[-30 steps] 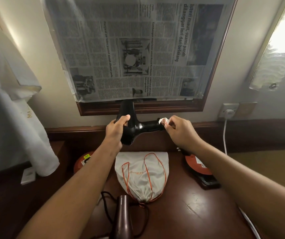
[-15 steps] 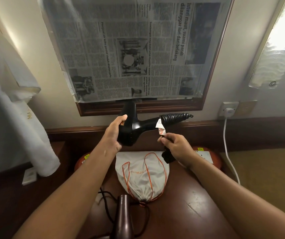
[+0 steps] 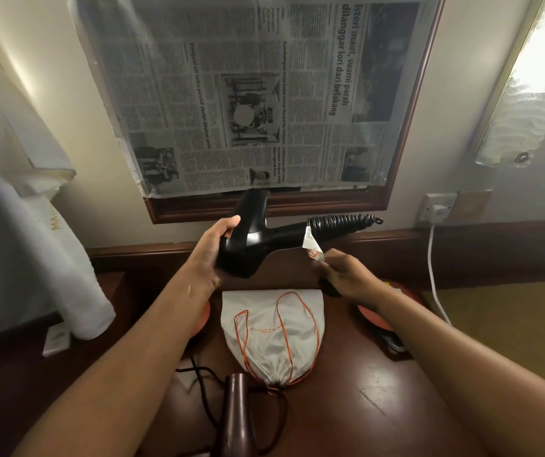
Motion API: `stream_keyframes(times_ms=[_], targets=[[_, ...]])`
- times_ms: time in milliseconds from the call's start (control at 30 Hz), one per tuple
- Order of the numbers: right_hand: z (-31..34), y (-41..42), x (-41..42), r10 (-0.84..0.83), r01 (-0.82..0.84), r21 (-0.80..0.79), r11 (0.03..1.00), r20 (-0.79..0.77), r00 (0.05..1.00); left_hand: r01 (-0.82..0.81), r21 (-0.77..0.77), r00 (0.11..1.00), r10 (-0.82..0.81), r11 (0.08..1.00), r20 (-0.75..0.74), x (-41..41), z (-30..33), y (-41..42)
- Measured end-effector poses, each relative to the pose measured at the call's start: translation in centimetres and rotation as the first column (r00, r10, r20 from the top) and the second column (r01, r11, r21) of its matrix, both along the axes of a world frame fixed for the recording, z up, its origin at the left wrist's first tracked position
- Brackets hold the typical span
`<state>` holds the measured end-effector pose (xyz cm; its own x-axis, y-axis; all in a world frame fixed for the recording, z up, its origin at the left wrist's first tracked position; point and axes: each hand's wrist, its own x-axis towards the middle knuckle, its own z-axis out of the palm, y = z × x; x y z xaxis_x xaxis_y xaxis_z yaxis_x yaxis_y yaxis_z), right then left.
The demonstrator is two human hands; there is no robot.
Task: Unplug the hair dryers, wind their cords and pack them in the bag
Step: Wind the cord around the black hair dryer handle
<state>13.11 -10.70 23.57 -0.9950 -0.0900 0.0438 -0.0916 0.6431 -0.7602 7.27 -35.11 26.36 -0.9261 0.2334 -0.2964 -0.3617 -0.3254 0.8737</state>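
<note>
My left hand grips the barrel of a black hair dryer and holds it in the air in front of the wall. Its handle points right, with the black cord wound tightly round it and a white tag hanging there. My right hand is just below the tag, curled round the cord's dark plug end. A white drawstring bag with orange strings lies flat on the desk below. A brown second dryer lies at the near edge, its cord loose.
A white plug sits in the wall socket, and its white cable hangs down at the right. Orange round objects lie left and right of the bag. A white robe hangs at the left. Newspaper covers the mirror.
My right hand came off the end of the handle and dropped lower with the plug end, uncovering the wound cord. My left hand kept its grip on the barrel.
</note>
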Motion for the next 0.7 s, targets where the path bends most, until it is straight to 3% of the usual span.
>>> stream_keyframes(times_ms=[67, 200, 267, 367, 533, 700], targets=[[-0.1, 0.4, -0.5, 0.023, -0.023, -0.006, 1.000, -0.024, 0.999, 0.051, 0.027, 0.999, -0.051, 0.998, 0.002, 0.0, 0.0, -0.1], [0.8, 0.9, -0.7, 0.100, -0.102, 0.139, 0.985, 0.023, 0.995, 0.169, 0.071, 0.984, -0.172, 0.983, 0.036, 0.4, 0.3, -0.4], [1.0, 1.9, -1.1, 0.211, -0.217, 0.181, 0.959, 0.052, 0.976, 0.213, 0.071, 0.976, -0.216, 0.975, 0.039, 0.5, 0.5, -0.7], [1.6, 3.3, -2.1, 0.187, -0.238, 0.313, 0.919, 0.187, 0.965, 0.275, 0.025, 0.960, -0.276, 0.961, 0.037, 0.5, 0.5, -1.1], [5.9, 2.4, -2.9, 0.335, -0.389, 0.491, 0.779, 0.199, 0.921, 0.347, -0.083, 0.938, -0.344, 0.934, 0.052, 0.7, -0.2, -1.3], [6.7, 3.0, -2.9, 0.415, -0.361, 0.696, 0.620, 0.100, 0.904, 0.340, -0.186, 0.940, -0.332, 0.922, 0.074, 0.7, -1.6, -0.7]])
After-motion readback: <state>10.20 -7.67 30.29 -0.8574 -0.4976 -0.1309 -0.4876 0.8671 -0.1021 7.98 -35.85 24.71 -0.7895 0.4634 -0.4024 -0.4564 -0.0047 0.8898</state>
